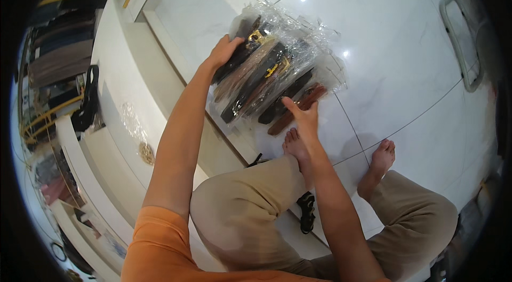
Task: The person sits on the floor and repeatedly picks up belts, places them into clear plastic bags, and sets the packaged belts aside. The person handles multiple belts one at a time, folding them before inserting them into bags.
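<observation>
On the floor lies a stack of rolled or folded belts (260, 76) in clear plastic bags, black, tan and brown, some with gold buckles. My left hand (223, 50) rests against the stack's far left side, fingers stretched along the plastic and partly hidden by it. At the near right side is my right hand (305, 116), thumb and fingers apart beside a brown belt (309, 99). The thumb seems to touch the plastic; whether the fingertips press on the belt I cannot tell. Crumpled clear film (298, 31) covers the stack's far right part.
A white low ledge (149, 63) runs along my left, with a clear plastic bag (136, 122) on it. Racks of dark clothes (64, 58) stand beyond. My bare feet (380, 162) are close to the stack. A dark sandal (306, 212) lies by my leg; a grey metal frame (453, 42) stands far right.
</observation>
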{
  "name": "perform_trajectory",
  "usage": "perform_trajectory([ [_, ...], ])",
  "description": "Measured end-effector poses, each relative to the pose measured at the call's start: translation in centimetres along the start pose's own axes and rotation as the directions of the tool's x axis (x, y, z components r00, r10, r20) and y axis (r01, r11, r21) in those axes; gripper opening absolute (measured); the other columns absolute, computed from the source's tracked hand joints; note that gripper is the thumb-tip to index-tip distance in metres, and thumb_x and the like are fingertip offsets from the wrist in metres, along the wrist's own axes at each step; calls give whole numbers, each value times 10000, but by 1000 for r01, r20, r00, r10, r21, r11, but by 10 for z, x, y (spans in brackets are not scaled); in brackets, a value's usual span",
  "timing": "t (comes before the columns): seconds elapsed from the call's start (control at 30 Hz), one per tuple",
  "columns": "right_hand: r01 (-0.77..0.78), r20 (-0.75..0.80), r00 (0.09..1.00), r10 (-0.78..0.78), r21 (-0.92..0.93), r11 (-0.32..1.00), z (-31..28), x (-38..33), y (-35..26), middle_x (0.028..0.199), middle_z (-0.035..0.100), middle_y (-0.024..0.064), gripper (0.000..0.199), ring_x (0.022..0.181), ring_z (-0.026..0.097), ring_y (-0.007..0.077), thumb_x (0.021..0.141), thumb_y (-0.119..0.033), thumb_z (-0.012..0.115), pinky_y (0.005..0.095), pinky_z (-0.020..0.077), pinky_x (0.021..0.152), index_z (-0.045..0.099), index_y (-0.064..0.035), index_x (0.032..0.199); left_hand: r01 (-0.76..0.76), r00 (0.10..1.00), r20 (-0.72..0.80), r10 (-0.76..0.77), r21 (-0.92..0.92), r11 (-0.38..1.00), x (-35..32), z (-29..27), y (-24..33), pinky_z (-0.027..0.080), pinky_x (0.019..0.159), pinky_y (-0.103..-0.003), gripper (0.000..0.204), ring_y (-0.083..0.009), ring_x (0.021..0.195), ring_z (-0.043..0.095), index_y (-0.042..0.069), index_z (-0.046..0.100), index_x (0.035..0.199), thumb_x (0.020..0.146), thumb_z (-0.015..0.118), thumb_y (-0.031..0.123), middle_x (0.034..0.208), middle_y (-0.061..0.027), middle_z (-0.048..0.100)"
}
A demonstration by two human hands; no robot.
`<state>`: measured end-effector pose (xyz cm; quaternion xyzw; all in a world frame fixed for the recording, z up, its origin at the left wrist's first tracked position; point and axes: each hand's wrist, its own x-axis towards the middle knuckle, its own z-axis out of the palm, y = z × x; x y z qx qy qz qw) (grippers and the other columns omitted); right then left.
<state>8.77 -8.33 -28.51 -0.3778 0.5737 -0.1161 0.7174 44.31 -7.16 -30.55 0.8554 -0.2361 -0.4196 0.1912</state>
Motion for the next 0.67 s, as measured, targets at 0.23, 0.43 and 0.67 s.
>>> perform_trajectory([
  [0.23, -93, -156, 981, 112, 128, 987, 31, 28, -26, 1562, 291, 310, 1470, 1471, 326, 380, 563, -573, 976, 433, 251, 1231, 143, 168, 1522, 272, 853, 509, -119, -237, 933, -37, -14, 19, 438, 1081, -397, 1170, -290, 1285, 550, -104, 348, 1514, 807, 681, 766, 1463, -229, 509],
  [0.43, 44, -211, 977, 7, 234, 971, 37, 39, 0, 1443, 507, 205, 1005, 1309, 522, 291, 750, -307, 923, 366, 401, 1113, 345, 69, 1481, 168, 871, 491, -27, -246, 955, -68, -4, 37, 368, 1156, -377, 1238, -266, 1359, 482, -71, 292, 1541, 677, 879, 593, 1465, -198, 495],
  [0.67, -155, 145, 986, 77, 674, 722, 6, 46, -1, 1472, 460, 162, 974, 1360, 459, 299, 782, -207, 873, 388, 367, 1156, 293, -31, 1545, 40, 889, 444, 110, -314, 949, -123, 41, 93, 273, 1214, -377, 1321, -258, 1425, 400, -17, 268, 1568, 494, 995, 237, 1522, -144, 444],
])
